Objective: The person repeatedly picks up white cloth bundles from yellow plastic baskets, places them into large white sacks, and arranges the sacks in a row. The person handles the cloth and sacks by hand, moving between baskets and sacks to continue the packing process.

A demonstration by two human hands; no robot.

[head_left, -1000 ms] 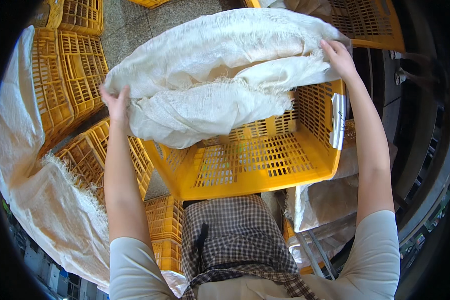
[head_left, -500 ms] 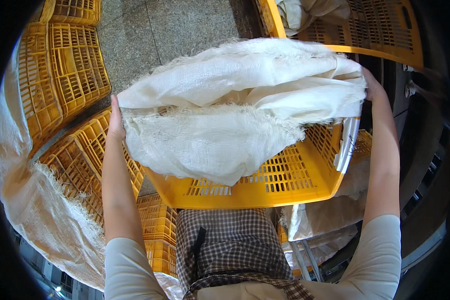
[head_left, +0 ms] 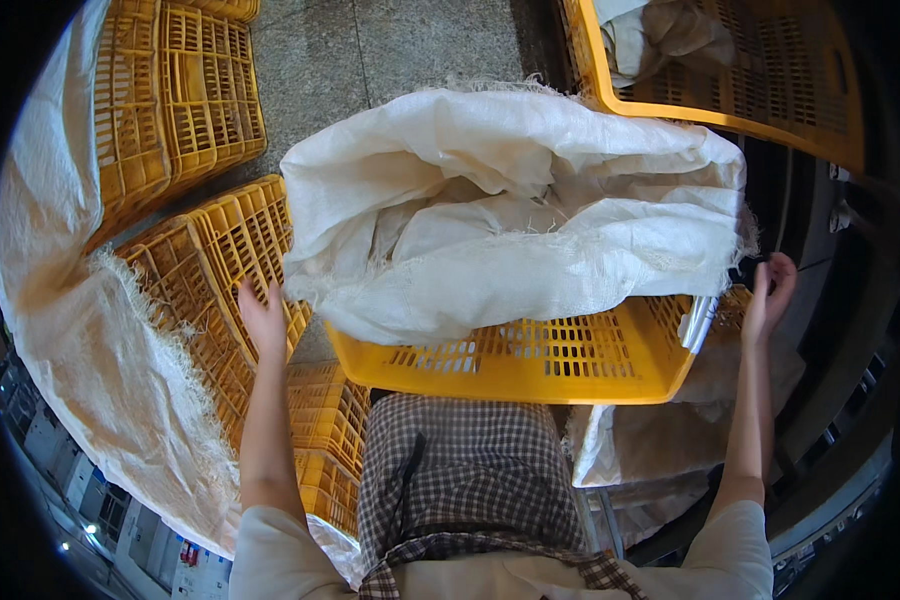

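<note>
A large white woven plastic sack [head_left: 510,215] is seen at the centre of the frame, its frayed mouth gaping open and its crumpled folds spilling over a yellow perforated plastic crate [head_left: 530,360] just below it. The crate is held up in front of a checked apron [head_left: 450,470] at the lower centre.

At the left centre, the left hand [head_left: 262,320] is raised with its fingers spread open and straight, laid just beside the sack's lower left edge; whether the cloth is actually touched cannot be told. At the right centre, the right hand [head_left: 770,295] is curled around the sack's frayed right corner beside the crate's shiny metal-edged corner, and the fingers are closed in a grip there.

In the upper left of the frame, stacked yellow lattice crates [head_left: 185,95] are seen on a grey stone floor [head_left: 400,50], and more yellow crates [head_left: 220,250] are lying beside the left forearm. Another white woven sheet [head_left: 100,360] is draped down the left side. In the upper right, a further yellow crate [head_left: 750,70] is tilted, with pale cloth bundled inside it.
</note>
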